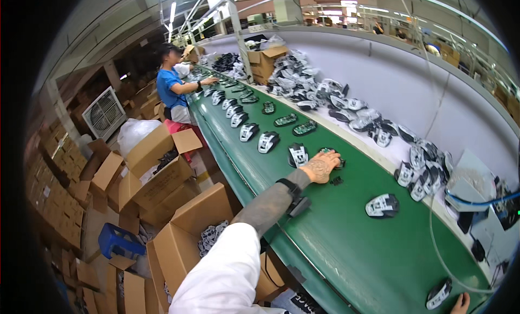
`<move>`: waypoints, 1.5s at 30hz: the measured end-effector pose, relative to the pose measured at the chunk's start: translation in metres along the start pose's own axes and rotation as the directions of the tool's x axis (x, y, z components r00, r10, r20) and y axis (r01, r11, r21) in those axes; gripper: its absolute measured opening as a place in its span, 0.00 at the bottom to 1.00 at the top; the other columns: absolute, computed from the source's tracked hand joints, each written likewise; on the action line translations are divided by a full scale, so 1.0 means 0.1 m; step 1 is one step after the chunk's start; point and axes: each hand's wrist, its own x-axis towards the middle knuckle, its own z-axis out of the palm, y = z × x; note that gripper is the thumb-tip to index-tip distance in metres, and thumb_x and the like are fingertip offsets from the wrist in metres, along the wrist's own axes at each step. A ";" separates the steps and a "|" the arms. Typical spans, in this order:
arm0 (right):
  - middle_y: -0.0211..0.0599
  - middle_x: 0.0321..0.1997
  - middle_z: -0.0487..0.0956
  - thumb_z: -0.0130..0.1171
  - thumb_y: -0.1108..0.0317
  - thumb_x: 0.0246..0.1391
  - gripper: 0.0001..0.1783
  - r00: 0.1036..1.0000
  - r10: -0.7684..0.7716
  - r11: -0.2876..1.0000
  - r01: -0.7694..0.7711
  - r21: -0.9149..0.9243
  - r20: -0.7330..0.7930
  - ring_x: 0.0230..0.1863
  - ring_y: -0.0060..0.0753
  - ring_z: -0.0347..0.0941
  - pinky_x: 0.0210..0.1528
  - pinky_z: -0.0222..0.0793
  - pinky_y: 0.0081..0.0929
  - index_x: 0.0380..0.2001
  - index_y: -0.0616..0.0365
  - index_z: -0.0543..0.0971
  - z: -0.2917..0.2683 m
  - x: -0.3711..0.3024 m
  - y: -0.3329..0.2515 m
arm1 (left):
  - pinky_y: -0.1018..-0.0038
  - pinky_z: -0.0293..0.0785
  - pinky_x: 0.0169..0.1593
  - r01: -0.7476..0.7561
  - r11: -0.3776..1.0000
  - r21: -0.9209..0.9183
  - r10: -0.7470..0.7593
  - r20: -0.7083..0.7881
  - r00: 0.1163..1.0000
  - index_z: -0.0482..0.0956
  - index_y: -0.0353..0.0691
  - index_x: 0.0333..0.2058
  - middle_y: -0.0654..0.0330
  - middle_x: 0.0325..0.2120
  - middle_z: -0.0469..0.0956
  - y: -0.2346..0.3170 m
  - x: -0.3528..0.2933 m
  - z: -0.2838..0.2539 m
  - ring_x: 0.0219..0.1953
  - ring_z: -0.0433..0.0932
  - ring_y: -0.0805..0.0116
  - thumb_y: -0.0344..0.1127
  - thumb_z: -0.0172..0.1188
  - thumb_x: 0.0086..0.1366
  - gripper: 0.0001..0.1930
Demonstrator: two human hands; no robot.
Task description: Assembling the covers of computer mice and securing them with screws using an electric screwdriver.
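Observation:
My left hand [322,167], at the end of a tattooed forearm with a dark wristband, reaches across the green conveyor belt [336,227]. Its fingers curl over a computer mouse base with a green circuit board [327,150], mostly covered by the hand. Just left of it lies a white and black mouse shell [298,155]; small black pieces [337,180] are by the wrist side. Only a little of my right hand [461,303] shows at the lower right edge, a digit stretched out beside another mouse shell [439,294], apparently not gripping it.
More mouse shells [267,142] and circuit-board bases [304,128] line the belt. Piles of shells [422,170] cover the ledge along the partition. A co-worker in blue [172,86] stands farther up. Open cardboard boxes [189,227] and a blue stool [120,241] are at left. A cable [431,227] hangs right.

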 end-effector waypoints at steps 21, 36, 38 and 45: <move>0.44 0.49 0.76 0.55 0.63 0.57 0.19 0.999 -0.030 0.999 0.030 -0.020 0.023 0.50 0.36 0.70 0.56 0.60 0.27 0.47 0.65 0.74 0.12 0.35 0.89 | 0.58 0.68 0.53 0.752 0.652 0.097 -0.758 0.109 0.643 0.65 0.34 0.55 0.39 0.50 0.68 -0.34 -0.35 -0.44 0.53 0.67 0.43 0.71 0.54 0.48 0.47; 0.42 0.46 0.76 0.58 0.66 0.54 0.17 0.998 0.058 0.997 -0.056 0.051 -0.035 0.48 0.31 0.71 0.53 0.64 0.26 0.45 0.64 0.75 0.20 0.33 1.10 | 0.62 0.71 0.47 0.218 0.874 -0.434 -0.299 -0.127 0.946 0.76 0.38 0.43 0.44 0.39 0.73 -0.02 -0.01 -0.38 0.43 0.74 0.48 0.49 0.67 0.45 0.28; 0.42 0.47 0.76 0.58 0.66 0.54 0.17 0.996 0.064 0.995 -0.058 0.076 -0.067 0.47 0.31 0.72 0.52 0.65 0.26 0.45 0.64 0.75 0.15 0.36 1.13 | 0.62 0.71 0.48 0.198 0.930 -0.310 -0.208 0.001 0.978 0.78 0.39 0.42 0.45 0.40 0.74 0.28 -0.08 -0.50 0.43 0.74 0.48 0.51 0.67 0.44 0.28; 0.42 0.48 0.75 0.57 0.66 0.55 0.17 0.997 0.072 0.992 -0.069 0.104 -0.027 0.50 0.33 0.70 0.54 0.63 0.27 0.46 0.63 0.74 0.14 0.33 1.30 | 0.64 0.69 0.50 0.369 0.864 -0.344 -0.412 -0.061 0.909 0.75 0.39 0.46 0.47 0.39 0.75 0.37 0.25 -0.60 0.45 0.74 0.52 0.52 0.68 0.45 0.32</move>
